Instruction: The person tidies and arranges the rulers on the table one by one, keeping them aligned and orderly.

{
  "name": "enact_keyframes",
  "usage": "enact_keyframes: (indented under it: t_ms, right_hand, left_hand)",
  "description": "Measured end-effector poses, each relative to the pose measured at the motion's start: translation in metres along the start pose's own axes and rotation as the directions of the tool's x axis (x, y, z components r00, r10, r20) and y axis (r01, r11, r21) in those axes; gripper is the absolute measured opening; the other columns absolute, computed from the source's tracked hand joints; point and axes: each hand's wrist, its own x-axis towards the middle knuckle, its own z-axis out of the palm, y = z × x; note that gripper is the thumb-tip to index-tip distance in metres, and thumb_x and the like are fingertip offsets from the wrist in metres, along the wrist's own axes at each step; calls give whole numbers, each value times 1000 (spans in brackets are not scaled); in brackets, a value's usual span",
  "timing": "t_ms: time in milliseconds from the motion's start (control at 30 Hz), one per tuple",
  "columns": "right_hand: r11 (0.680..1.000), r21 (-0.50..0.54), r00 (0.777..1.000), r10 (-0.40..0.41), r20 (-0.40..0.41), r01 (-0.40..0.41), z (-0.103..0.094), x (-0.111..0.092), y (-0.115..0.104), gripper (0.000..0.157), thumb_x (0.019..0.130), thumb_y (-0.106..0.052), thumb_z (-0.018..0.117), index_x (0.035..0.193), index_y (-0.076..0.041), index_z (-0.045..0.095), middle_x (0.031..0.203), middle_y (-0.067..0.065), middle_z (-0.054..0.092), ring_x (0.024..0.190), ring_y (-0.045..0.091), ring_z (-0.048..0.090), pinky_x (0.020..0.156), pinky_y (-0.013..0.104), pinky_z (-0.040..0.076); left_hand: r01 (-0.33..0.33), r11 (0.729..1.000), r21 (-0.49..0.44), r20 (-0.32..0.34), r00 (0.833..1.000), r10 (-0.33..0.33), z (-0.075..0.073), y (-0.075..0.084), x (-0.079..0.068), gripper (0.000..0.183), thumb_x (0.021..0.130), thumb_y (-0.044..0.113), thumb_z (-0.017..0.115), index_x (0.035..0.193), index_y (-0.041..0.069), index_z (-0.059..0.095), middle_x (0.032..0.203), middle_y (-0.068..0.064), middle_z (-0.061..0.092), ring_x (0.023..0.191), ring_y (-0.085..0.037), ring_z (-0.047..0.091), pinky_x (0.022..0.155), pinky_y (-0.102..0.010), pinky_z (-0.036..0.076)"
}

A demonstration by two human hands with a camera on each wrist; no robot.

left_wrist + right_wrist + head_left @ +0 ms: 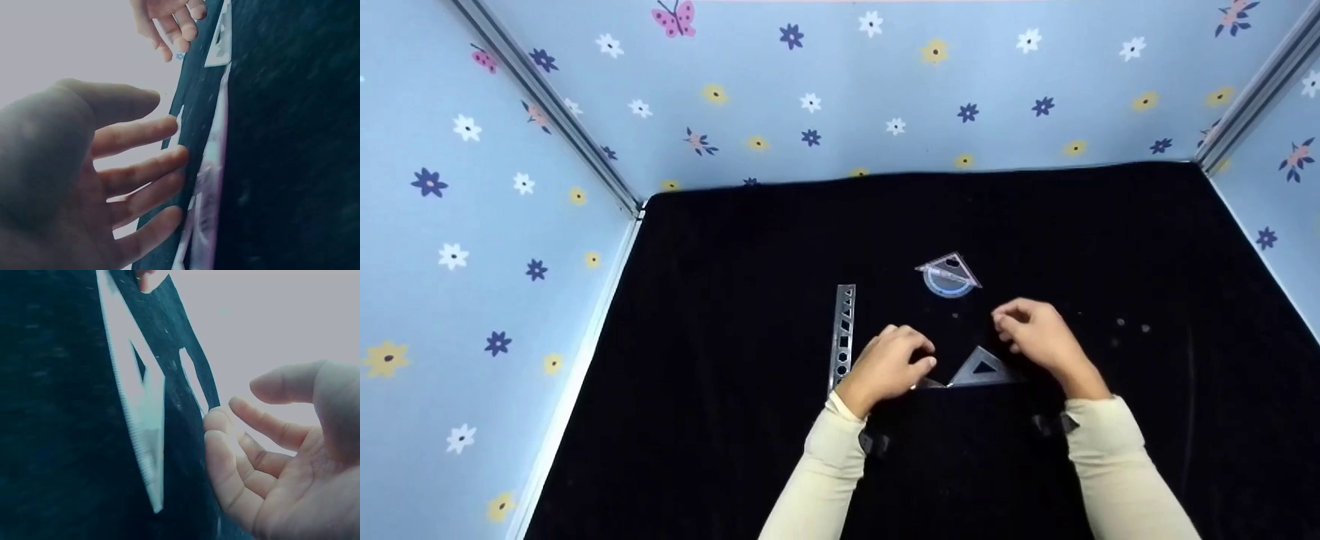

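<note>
My left hand (pixel 889 364) hovers with loosely bent fingers and holds nothing. Beneath it lies a clear, pink-edged flat piece (pixel 209 185); the hand hides most of it in the head view, leaving only a pointed corner (pixel 931 385). That corner meets a clear set square (pixel 1003 375) with a triangular cutout. Just right of and above this set square is my right hand (pixel 1039 334), its fingers relaxed and bent; the right wrist view shows nothing between thumb and fingers. To the left of my left hand lies a clear stencil ruler (pixel 838 330) with cut-out shapes, its near end partly hidden.
Farther back, a clear protractor (pixel 949 290) with a blue arc overlaps another set square (pixel 969 276). Black cloth (pixel 735 300) covers the table. Flower-patterned walls (pixel 870 82) stand at the back and both sides. Small pale spots (pixel 1145 328) show at the right.
</note>
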Motion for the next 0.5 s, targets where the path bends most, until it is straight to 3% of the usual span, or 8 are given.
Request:
enact_keyframes:
  t_ms: [233,500]
  right_hand:
    - [999,43,999,17,-50,-15,4,29,-5,23,97,-4,55,112,10,65,94,14,67,80,21,65,63,27,57]
    - [988,156,994,36,-104,-20,14,49,-1,22,96,1,54,112,14,63,91,18,65,75,19,65,66,28,58]
  left_hand:
    - [42,999,15,96,994,-43,-10,-3,15,29,97,34,63,118,17,72,116,2,64,111,-18,58,97,-33,46]
    - [50,999,9,135,989,-51,-14,-10,26,27,97,33,63,116,17,73,108,4,64,101,-15,60,89,-32,48]
